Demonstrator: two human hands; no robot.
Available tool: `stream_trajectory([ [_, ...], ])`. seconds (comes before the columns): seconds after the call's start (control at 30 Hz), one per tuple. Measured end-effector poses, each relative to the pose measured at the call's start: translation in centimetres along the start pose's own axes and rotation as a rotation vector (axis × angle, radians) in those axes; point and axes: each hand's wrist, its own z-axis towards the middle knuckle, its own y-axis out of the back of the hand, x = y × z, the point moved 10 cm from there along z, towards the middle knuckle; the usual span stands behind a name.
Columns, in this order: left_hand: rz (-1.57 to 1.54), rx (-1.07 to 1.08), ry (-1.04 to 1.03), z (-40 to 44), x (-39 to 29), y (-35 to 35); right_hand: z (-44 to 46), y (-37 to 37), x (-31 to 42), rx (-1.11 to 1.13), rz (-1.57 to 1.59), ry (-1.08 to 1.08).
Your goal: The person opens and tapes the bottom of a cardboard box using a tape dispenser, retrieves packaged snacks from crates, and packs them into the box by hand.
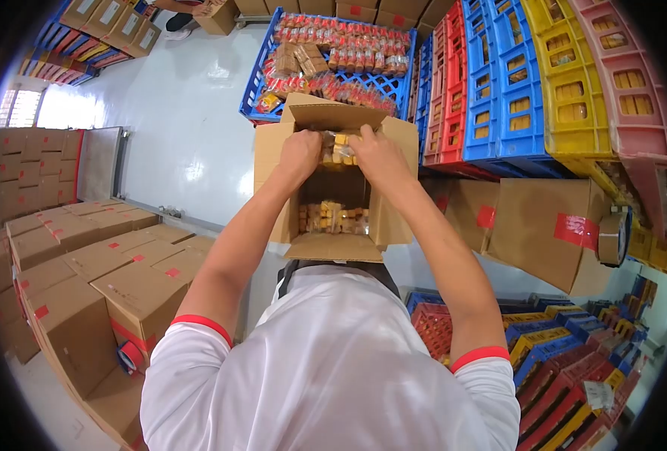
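Note:
An open cardboard box (337, 246) stands in front of my body with its flaps spread. Inside its far end my left hand (302, 152) and my right hand (378, 156) grip the two sides of a clear pack of yellow-brown pieces (338, 150). The fingers of both hands are closed on it. More such packs (333, 218) lie at the near end of the box, and a dark gap separates them from the held pack. Beyond the box, a blue crate (251, 98) holds rows of red-and-clear packs (341, 34).
Tall stacks of blue crates (515, 83), yellow and red ones rise at the right. Closed cartons (145, 278) are piled at the left. A tape roll (614, 237) sits by a carton (540, 218) on the right. At the top left, part of another person (183, 9) shows.

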Motion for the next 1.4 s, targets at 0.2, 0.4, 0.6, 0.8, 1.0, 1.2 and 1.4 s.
stream_trajectory([
  [0.2, 0.047, 0.006, 0.027, 0.4, -0.5, -1.9, 1.3, -3.2, -2.2, 0.036, -0.155, 0.014],
  [0.4, 0.103, -0.057, 0.016, 0.3, 0.2, -6.0, 0.3, -6.4, -1.3, 0.097, -0.444, 0.11],
  [0.6, -0.178, 0.014, 0.046, -3.6, -4.1, -3.8, -0.2, -10.8, -2.6, 0.224, -0.463, 0.11],
  [0.8, -0.148, 0.942, 0.15, -7.0, -0.5, -24.5, 1.2, -11.5, -2.8, -0.051, -0.385, -0.032],
  [1.0, -0.261, 0.983, 0.477, -6.0, 0.0, -24.7, 0.8, -12.5, -2.2, 0.251, -0.128, 0.001],
  [1.2, -0.407, 0.813, 0.399, -3.4, -1.0, -27.1, -0.1, -10.8, -2.0, 0.232, -0.144, -0.015],
  [1.4, -0.486, 0.622, 0.56, -2.6, -0.6, -22.9, 2.3, -14.2, -4.6, 0.305, -0.118, -0.11],
])
